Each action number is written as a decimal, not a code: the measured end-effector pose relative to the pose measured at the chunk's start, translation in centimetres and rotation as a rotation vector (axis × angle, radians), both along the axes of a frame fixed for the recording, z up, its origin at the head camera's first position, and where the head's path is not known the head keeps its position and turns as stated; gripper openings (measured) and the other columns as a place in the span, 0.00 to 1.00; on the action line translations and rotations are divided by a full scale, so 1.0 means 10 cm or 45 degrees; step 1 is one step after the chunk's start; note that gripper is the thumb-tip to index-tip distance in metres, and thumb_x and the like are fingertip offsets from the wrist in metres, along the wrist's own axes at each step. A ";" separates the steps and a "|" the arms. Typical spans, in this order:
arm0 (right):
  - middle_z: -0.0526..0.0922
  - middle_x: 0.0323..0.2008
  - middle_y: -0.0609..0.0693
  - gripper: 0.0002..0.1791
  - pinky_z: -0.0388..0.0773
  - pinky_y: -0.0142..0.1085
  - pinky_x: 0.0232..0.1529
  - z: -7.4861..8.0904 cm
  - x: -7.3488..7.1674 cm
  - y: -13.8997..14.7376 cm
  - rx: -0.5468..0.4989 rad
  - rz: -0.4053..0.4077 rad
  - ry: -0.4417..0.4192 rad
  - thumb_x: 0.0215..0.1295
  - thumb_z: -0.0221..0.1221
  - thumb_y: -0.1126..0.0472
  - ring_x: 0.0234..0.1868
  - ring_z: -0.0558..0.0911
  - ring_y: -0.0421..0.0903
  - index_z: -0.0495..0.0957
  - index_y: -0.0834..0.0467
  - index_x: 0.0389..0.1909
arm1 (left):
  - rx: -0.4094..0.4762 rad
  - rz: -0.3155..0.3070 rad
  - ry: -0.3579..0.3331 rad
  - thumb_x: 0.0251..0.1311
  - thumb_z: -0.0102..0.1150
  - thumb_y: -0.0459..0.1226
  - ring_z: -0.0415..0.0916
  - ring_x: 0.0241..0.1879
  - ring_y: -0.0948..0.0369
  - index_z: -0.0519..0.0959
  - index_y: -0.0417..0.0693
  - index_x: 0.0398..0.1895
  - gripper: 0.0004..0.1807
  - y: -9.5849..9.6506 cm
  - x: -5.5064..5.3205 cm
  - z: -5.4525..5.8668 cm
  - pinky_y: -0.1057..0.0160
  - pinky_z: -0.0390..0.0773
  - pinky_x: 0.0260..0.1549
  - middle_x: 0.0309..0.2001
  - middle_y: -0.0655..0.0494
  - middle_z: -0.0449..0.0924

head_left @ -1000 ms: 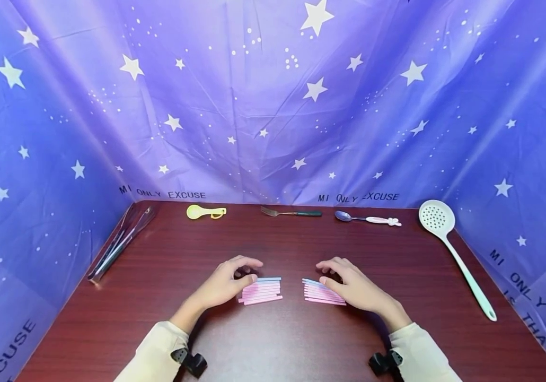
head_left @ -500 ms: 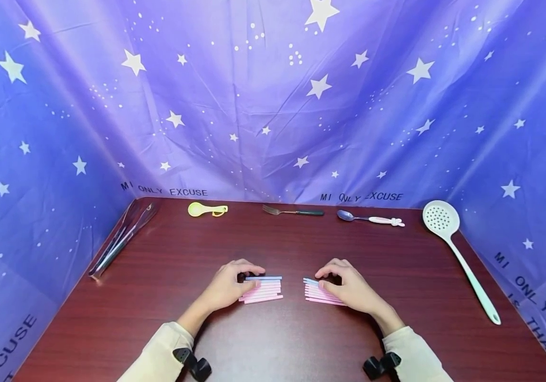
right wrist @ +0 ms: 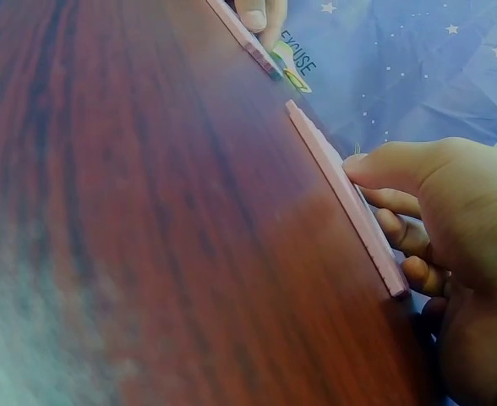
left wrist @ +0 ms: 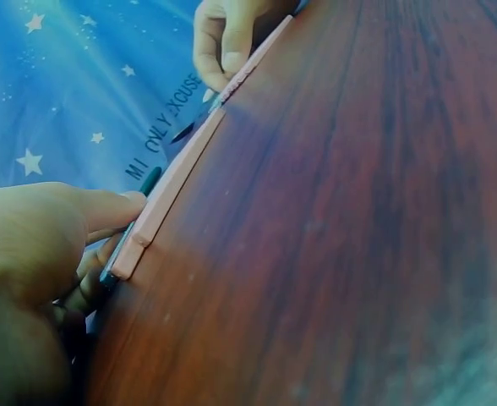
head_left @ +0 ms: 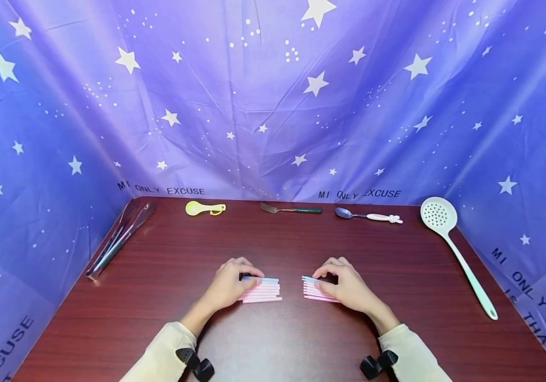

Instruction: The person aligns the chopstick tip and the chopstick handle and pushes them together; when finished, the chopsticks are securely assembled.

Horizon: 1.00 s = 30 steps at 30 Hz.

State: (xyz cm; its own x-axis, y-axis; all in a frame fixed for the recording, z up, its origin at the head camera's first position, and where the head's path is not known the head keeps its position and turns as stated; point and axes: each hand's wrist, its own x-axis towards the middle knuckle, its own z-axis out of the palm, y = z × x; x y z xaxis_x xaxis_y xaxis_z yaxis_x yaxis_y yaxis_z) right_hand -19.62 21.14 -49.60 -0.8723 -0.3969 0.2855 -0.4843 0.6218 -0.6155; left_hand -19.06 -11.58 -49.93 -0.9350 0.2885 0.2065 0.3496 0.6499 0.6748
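Two small rows of thin sticks, mostly pink with blue at the far side, lie on the dark red table. At the left row [head_left: 265, 292], my left hand [head_left: 231, 282] pinches the blue stick [head_left: 271, 279] between thumb and index finger. My right hand [head_left: 348, 285] does likewise at the right row [head_left: 309, 289], thumb and index fingertip on its blue stick [head_left: 306, 277]. In the left wrist view the thumb lies over the far edge of the pink sticks [left wrist: 168, 190]. The right wrist view shows curled fingers behind the pink sticks [right wrist: 350, 194].
Along the back edge lie a yellow measuring spoon [head_left: 196, 208], a fork [head_left: 297, 210] and a spoon [head_left: 382, 217] with a rabbit-shaped handle end. A whisk [head_left: 119, 244] rests at the left, a pale green skimmer [head_left: 464, 260] at the right. Starry purple cloth [head_left: 235, 106] encloses the table.
Both hands have come down and slightly inward onto the rows. Their thumbs and index fingers have closed in on the blue sticks. The head view has shifted a little.
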 end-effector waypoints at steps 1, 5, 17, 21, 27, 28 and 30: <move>0.80 0.33 0.38 0.10 0.68 0.31 0.41 0.00 0.00 0.00 0.006 -0.001 -0.004 0.57 0.73 0.61 0.40 0.71 0.38 0.86 0.42 0.36 | -0.004 0.003 -0.005 0.58 0.73 0.39 0.75 0.42 0.64 0.91 0.65 0.37 0.07 0.00 0.00 0.00 0.59 0.71 0.46 0.35 0.72 0.83; 0.78 0.31 0.37 0.10 0.68 0.31 0.40 0.02 -0.03 0.01 0.014 -0.018 -0.016 0.56 0.73 0.60 0.39 0.70 0.38 0.85 0.42 0.34 | 0.001 0.017 0.002 0.57 0.74 0.39 0.75 0.42 0.64 0.91 0.65 0.35 0.06 0.03 -0.01 0.01 0.59 0.71 0.46 0.34 0.71 0.83; 0.76 0.29 0.36 0.10 0.68 0.31 0.40 0.03 -0.04 -0.03 0.010 -0.067 -0.079 0.57 0.73 0.61 0.38 0.70 0.38 0.84 0.42 0.32 | 0.021 0.014 -0.013 0.55 0.75 0.39 0.71 0.35 0.67 0.89 0.62 0.31 0.05 0.02 -0.02 0.02 0.65 0.70 0.39 0.27 0.73 0.78; 0.75 0.29 0.35 0.11 0.68 0.31 0.40 0.03 -0.03 -0.03 0.005 -0.082 -0.085 0.57 0.72 0.62 0.38 0.70 0.38 0.84 0.41 0.32 | 0.018 0.010 -0.036 0.55 0.75 0.40 0.69 0.32 0.68 0.89 0.62 0.30 0.05 0.02 -0.01 0.03 0.67 0.67 0.36 0.26 0.73 0.76; 0.75 0.29 0.34 0.09 0.69 0.31 0.41 0.03 -0.03 -0.03 0.016 -0.088 -0.090 0.58 0.72 0.62 0.38 0.71 0.38 0.85 0.42 0.32 | 0.008 0.008 -0.044 0.56 0.75 0.40 0.69 0.32 0.68 0.89 0.63 0.31 0.04 0.01 -0.01 0.03 0.67 0.67 0.36 0.26 0.74 0.77; 0.75 0.29 0.34 0.09 0.69 0.31 0.40 0.03 -0.03 -0.03 0.016 -0.087 -0.086 0.58 0.72 0.62 0.38 0.71 0.38 0.85 0.42 0.32 | 0.007 0.006 -0.043 0.56 0.75 0.40 0.69 0.32 0.68 0.89 0.62 0.31 0.04 0.01 -0.01 0.03 0.67 0.67 0.36 0.26 0.73 0.77; 0.75 0.29 0.34 0.09 0.69 0.31 0.40 0.04 -0.03 -0.04 0.016 -0.081 -0.085 0.58 0.72 0.62 0.37 0.71 0.37 0.86 0.43 0.32 | 0.006 0.001 -0.043 0.56 0.75 0.41 0.69 0.32 0.68 0.89 0.62 0.31 0.03 0.01 -0.01 0.03 0.67 0.67 0.36 0.26 0.74 0.77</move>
